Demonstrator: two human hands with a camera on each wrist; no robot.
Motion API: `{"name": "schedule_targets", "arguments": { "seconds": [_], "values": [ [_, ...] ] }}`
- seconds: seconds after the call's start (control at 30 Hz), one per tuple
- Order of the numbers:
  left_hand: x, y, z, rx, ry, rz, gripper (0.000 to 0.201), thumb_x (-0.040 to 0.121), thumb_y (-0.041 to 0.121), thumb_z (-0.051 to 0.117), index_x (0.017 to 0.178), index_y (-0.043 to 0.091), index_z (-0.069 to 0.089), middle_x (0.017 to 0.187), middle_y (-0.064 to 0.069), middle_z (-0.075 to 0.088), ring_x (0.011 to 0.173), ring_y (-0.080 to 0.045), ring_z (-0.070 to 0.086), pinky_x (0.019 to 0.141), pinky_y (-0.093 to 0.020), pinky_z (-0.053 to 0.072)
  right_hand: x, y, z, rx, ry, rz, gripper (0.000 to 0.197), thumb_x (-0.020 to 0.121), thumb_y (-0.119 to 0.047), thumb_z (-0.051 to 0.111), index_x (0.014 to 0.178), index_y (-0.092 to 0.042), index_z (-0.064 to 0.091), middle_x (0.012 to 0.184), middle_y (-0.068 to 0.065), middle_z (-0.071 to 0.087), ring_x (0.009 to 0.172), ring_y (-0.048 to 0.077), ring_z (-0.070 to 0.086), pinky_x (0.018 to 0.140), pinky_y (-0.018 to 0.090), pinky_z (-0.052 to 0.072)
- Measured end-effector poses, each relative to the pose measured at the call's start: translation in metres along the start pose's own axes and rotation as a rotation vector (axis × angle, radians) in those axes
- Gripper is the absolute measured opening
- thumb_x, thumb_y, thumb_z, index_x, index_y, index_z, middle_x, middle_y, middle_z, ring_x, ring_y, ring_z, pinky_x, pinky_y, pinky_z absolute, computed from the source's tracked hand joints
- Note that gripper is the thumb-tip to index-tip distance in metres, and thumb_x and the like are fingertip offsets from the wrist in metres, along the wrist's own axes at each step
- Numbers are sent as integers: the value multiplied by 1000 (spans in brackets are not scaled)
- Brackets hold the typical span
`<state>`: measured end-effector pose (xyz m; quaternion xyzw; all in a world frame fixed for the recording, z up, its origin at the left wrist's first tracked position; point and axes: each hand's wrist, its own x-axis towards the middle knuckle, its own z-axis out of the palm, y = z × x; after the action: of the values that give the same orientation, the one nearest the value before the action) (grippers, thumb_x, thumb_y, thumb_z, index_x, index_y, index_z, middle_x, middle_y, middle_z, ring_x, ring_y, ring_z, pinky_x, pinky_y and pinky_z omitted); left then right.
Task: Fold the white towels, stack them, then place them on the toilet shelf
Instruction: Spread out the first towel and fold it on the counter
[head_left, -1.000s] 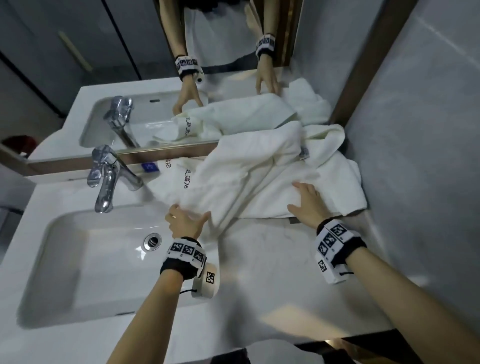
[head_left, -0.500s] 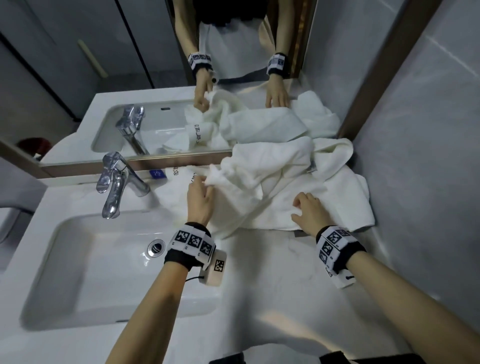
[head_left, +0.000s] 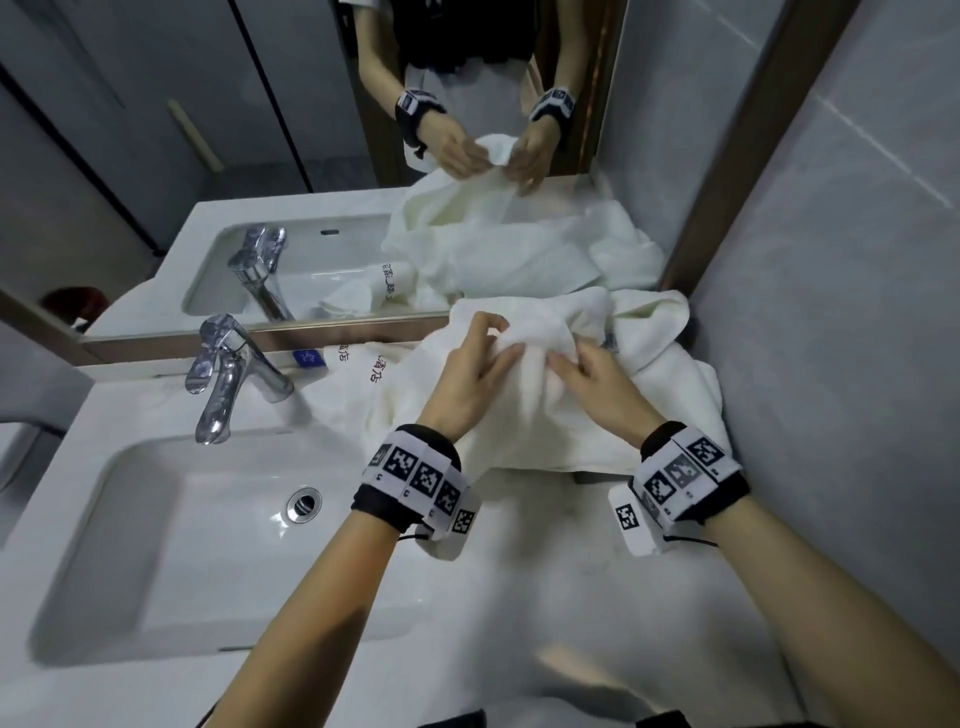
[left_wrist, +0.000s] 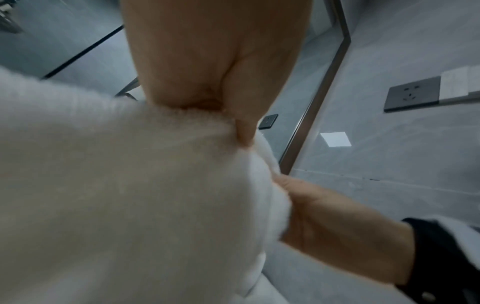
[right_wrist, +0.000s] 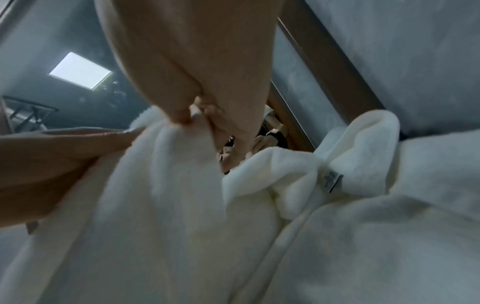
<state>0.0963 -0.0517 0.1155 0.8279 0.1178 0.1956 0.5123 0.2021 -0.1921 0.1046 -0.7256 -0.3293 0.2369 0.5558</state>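
Observation:
A heap of white towels (head_left: 670, 374) lies crumpled on the counter against the mirror and the right wall. Both hands are on the top towel (head_left: 524, 415), lifted a little off the heap. My left hand (head_left: 478, 374) pinches a bunch of its cloth. My right hand (head_left: 587, 379) pinches the same towel right beside it, fingers nearly touching the left ones. In the left wrist view the left hand (left_wrist: 228, 115) nips the towel (left_wrist: 130, 185). The right wrist view shows the right hand (right_wrist: 192, 117) pinching a fold of the towel (right_wrist: 182, 205). A towel with printed lettering (head_left: 358, 369) lies flat underneath.
A white sink basin (head_left: 171, 540) with a drain (head_left: 304, 504) fills the left of the counter, with a chrome tap (head_left: 228, 374) behind it. The mirror (head_left: 363, 156) stands at the back, a grey tiled wall (head_left: 841, 312) on the right. Bare counter (head_left: 545, 597) lies in front.
My left hand moved right and up onto the heap and took hold of the top towel. My right hand left the towel's front edge and joined it, and the towel has risen.

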Motion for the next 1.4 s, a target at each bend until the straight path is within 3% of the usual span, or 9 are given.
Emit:
{"name": "schedule_targets", "arguments": {
  "seconds": [0.1,0.23,0.43,0.57,0.73,0.87,1.03,1.2,1.4],
  "values": [
    [-11,-19,0,-29,-52,-160,33,83,31,70,102,28,43,74,-2,60,59,-8,48,55,-17,39,-4,-1,-19,30,140,-13,12,98,-26,48,105,-19,54,105,-9,61,99,-6,57,90,12,40],
    [-31,-48,5,204,-250,-216,28,78,28,74,100,21,58,93,6,65,83,-11,58,67,-18,41,-6,-19,-52,15,370,-138,21,97,-24,50,77,-25,53,66,-16,53,60,-9,49,59,7,38],
    [-64,-85,9,338,-445,-320,28,87,30,64,66,17,51,64,0,48,64,-16,44,61,-28,31,-16,-42,-111,-118,702,-197,25,94,-25,50,73,-11,56,65,-13,48,54,-6,38,53,12,30],
    [-70,-95,-6,333,-292,-373,48,92,39,55,55,17,34,56,2,35,55,-15,33,56,-30,25,-25,-42,-134,-219,792,-159,30,93,-27,50,72,-6,52,70,9,42,55,5,30,50,12,28],
    [-63,-97,-29,551,-137,-563,46,92,47,50,67,10,59,72,-10,61,74,-27,55,68,-34,40,-24,-27,-121,-194,621,-107,34,93,-24,55,65,-6,47,60,-2,36,54,3,29,52,20,25],
    [-53,-91,-30,652,-266,-767,56,97,51,33,91,8,69,90,-10,73,87,-26,67,88,-34,49,-19,-12,-103,-220,388,-78,20,92,-22,59,72,-21,60,65,-18,57,56,-7,47,55,3,35],
    [-11,-83,-21,423,21,-589,38,97,35,46,114,3,56,112,-15,67,106,-30,61,93,-36,46,-7,-2,-86,-293,234,-74,22,92,-21,59,92,-1,68,90,15,68,81,14,57,68,11,42],
    [50,-79,-12,262,66,-545,43,95,26,52,128,-2,47,129,-20,56,118,-31,55,98,-37,43,3,3,-77,-313,207,-115,7,91,-15,60,95,-19,65,92,-2,65,85,-1,54,77,2,38],
    [91,-98,-6,396,-97,-646,35,95,16,44,123,-1,51,121,-25,58,114,-37,55,93,-35,43,11,14,-75,-323,125,-70,20,93,-9,56,111,-8,64,105,-10,63,100,-6,52,86,-3,33]
  ]
}}
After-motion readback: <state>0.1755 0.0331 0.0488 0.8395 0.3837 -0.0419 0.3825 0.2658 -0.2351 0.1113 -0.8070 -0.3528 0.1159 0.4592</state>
